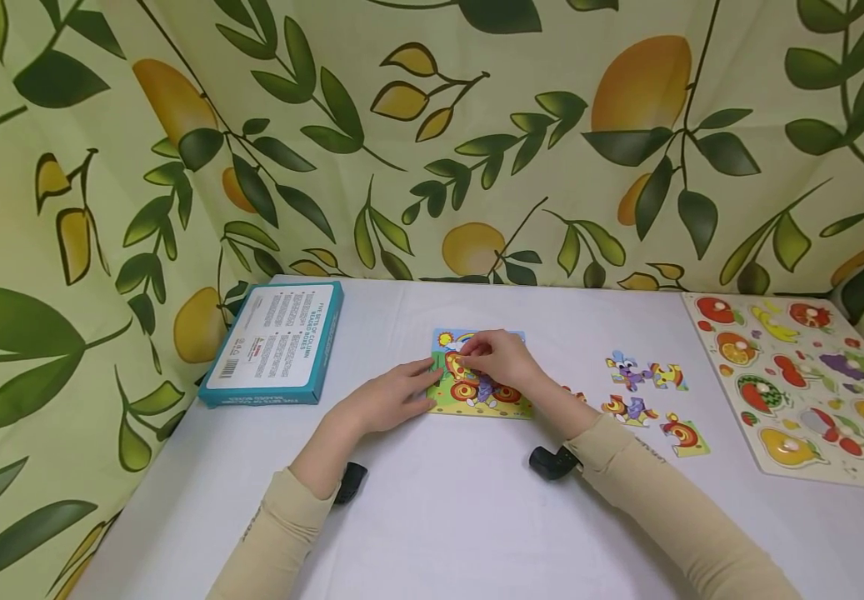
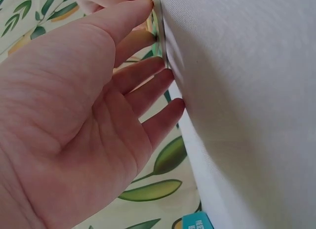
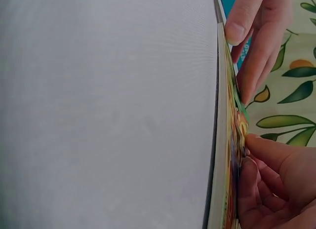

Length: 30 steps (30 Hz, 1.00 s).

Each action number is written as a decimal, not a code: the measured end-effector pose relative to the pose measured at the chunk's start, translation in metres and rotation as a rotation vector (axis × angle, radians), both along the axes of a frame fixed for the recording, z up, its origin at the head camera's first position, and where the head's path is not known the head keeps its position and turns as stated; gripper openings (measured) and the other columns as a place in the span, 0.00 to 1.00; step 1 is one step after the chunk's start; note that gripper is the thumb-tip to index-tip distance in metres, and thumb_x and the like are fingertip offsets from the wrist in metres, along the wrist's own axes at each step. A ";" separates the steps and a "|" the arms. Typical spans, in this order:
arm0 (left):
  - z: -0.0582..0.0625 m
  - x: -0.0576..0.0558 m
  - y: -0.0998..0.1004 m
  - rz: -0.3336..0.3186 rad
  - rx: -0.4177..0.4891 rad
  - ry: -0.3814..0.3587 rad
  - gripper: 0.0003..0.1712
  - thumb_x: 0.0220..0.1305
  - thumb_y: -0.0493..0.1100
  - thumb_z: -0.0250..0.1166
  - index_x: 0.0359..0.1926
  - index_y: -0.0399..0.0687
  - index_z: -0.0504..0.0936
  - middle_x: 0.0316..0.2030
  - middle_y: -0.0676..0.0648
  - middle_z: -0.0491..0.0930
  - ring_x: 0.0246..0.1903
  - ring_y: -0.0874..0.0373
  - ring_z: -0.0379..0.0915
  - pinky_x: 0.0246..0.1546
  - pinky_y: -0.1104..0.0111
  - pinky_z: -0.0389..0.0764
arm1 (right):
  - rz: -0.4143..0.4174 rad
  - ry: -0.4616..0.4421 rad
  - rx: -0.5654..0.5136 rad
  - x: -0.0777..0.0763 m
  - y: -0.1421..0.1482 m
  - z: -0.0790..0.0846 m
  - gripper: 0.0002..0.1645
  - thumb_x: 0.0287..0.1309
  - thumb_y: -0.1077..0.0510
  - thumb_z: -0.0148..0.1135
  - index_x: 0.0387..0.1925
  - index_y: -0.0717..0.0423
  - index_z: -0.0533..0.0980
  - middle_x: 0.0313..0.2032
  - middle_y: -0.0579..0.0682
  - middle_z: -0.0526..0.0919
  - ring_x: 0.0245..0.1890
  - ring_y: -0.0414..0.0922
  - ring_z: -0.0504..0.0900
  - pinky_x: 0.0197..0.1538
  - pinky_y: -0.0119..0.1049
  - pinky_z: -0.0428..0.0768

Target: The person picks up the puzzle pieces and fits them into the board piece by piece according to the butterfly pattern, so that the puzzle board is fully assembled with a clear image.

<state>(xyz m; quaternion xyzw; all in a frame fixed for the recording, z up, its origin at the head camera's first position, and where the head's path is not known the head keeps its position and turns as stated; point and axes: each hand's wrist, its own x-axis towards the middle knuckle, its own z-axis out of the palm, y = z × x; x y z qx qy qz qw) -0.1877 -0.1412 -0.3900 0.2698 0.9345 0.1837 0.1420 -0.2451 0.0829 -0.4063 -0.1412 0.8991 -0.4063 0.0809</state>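
Observation:
A colourful cartoon jigsaw board [image 1: 442, 408] lies flat on the white table between the two hands. My left hand [image 1: 394, 396] rests at its left edge, fingers spread and nearly straight; in the left wrist view the fingertips [image 2: 163, 66] touch the board's edge and the cloth. Above the board's upper middle, my right hand [image 1: 502, 358] pinches a red and yellow puzzle piece [image 1: 456, 367] between thumb and forefinger. Seen from the right wrist, that puzzle piece [image 3: 242, 123] sits right at the board's surface, partly covered by the fingers.
Several loose puzzle pieces [image 1: 629, 408] lie right of the board, one partly behind the right wrist. A teal and white box [image 1: 274, 342] stands at the back left. At the far right is a fruit peg board [image 1: 799, 375]. Leaf-patterned cloth [image 1: 417, 200] hangs behind the table.

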 end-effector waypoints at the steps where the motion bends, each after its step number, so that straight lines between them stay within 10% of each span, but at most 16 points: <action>1: 0.000 0.000 0.000 -0.001 -0.001 0.000 0.32 0.72 0.52 0.57 0.73 0.52 0.63 0.73 0.45 0.56 0.72 0.50 0.52 0.67 0.54 0.61 | 0.001 0.007 0.001 0.000 0.000 -0.001 0.09 0.58 0.55 0.69 0.37 0.56 0.83 0.27 0.47 0.80 0.26 0.42 0.74 0.29 0.31 0.72; 30: 0.003 0.003 0.001 0.001 0.014 0.005 0.31 0.73 0.51 0.56 0.72 0.50 0.64 0.73 0.44 0.55 0.72 0.49 0.51 0.68 0.55 0.59 | 0.008 -0.005 -0.028 0.000 0.002 -0.005 0.08 0.59 0.56 0.68 0.38 0.55 0.81 0.28 0.47 0.77 0.26 0.42 0.72 0.32 0.33 0.71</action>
